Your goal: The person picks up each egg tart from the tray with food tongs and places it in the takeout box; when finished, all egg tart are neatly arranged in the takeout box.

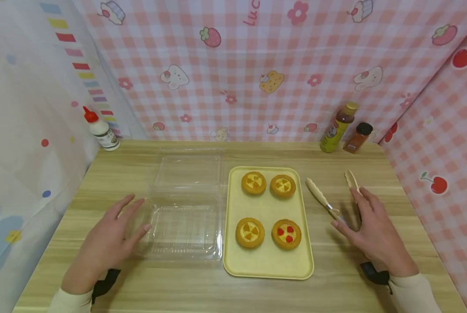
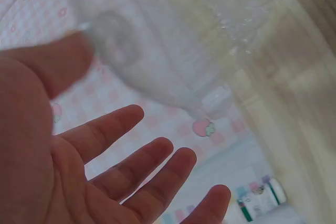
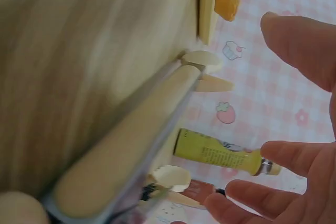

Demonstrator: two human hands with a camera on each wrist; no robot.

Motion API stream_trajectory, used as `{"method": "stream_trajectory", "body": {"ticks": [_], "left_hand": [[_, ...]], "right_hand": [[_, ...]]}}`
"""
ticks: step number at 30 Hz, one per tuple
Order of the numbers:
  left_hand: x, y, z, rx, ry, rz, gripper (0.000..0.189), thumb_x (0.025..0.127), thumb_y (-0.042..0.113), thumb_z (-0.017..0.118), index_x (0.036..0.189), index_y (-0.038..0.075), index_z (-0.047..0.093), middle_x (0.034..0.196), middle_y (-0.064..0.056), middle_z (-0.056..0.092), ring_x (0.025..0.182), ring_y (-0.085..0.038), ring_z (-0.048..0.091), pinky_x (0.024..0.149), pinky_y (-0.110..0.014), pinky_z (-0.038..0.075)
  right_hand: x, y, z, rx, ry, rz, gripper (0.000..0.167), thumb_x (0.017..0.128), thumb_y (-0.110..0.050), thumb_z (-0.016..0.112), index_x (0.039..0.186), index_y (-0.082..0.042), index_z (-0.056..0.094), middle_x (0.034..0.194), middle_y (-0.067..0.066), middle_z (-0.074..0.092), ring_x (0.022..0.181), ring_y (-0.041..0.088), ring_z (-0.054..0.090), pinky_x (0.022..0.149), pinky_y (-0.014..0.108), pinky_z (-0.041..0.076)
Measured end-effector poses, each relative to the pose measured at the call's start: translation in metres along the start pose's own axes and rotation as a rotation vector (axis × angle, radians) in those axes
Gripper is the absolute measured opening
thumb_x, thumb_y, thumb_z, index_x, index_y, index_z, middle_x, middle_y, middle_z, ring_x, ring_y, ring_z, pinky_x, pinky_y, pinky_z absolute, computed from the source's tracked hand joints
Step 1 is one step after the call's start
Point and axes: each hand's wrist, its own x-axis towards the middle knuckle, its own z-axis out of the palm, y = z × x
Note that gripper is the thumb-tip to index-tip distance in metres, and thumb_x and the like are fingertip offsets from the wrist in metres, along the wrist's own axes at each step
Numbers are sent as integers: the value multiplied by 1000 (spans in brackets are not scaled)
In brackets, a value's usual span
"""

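Note:
My left hand [image 1: 106,239] is beside a clear plastic clamshell box [image 1: 184,228], which lies with its lid laid back. Its fingers are spread and relaxed; in the left wrist view the box [image 2: 173,61] lies beyond the thumb, and whether they touch I cannot tell. Over a pair of tongs [image 1: 317,191] with cream tips and spread arms hovers my right hand [image 1: 375,232], fingers loosely extended and not wrapped round them. Between the hands, a pale yellow tray [image 1: 268,266] bears several tarts: one with red pieces [image 1: 286,234], the others, such as the front-left tart [image 1: 250,233], with orange wedges.
At the back right stand a yellow-labelled bottle [image 1: 335,130] and a black-capped jar [image 1: 357,138]. A white squeeze bottle [image 1: 102,132] with a red nozzle is at the back left. Patterned cloth [image 1: 233,87] rises behind the wooden table [image 1: 170,287] and at its sides.

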Motion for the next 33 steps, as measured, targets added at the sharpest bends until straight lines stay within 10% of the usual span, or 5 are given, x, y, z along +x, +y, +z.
{"method": "stream_trajectory", "body": {"ticks": [12,18,22,33], "left_hand": [[-1,-23,4,-254,9,-8,48,103,12,71,147,0,56,146,-28,53,117,-49,66,82,-56,62],[-2,-34,8,-381,-28,-100,44,105,15,68,147,4,57,144,-24,58,113,-43,72,75,-43,66],[-2,-39,11,-529,-89,-199,47,107,19,65,151,7,54,147,-24,58,110,-18,75,73,-27,64],[-2,-39,13,-836,-218,-307,52,110,16,58,159,6,41,157,-25,48,117,-4,68,81,-34,66]], "right_hand": [[3,14,8,92,-126,102,120,90,-43,85,166,7,7,160,47,20,141,67,28,104,81,34],[10,23,11,76,-139,88,121,89,-36,87,162,15,5,141,52,39,127,70,39,98,79,38],[12,26,11,63,-165,126,123,88,-37,88,159,19,5,135,54,40,122,69,41,96,78,39],[9,30,8,104,-178,288,124,86,-47,87,158,21,12,138,49,41,122,65,46,97,77,42]]}}
